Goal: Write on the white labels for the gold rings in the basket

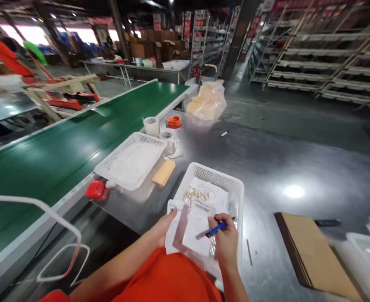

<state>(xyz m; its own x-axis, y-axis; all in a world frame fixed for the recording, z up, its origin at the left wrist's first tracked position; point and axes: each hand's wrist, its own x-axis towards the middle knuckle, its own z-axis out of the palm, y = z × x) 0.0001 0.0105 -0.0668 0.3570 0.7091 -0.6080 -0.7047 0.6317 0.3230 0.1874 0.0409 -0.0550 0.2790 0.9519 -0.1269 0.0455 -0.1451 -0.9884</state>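
Note:
My left hand (165, 227) grips a sheaf of white paper slips (176, 230) by its left side, thumb on top. In my right hand (225, 235) is a blue pen (216, 229), held slantwise over the printed slip (198, 224) in front of me. Both hands are above a white plastic basket (240, 197). Inside the basket, several gold-coloured rings (199, 193) lie on white paper beyond the slips. The print on the slips is too small to read.
Left of the basket are a yellow roll (164, 173), a white tray (131, 161), tape rolls (152, 126) and a red object (96, 191). A green conveyor belt (109, 121) runs alongside. Brown cardboard (317, 251) lies at the right, and a plastic bag (207, 100) sits at the far end.

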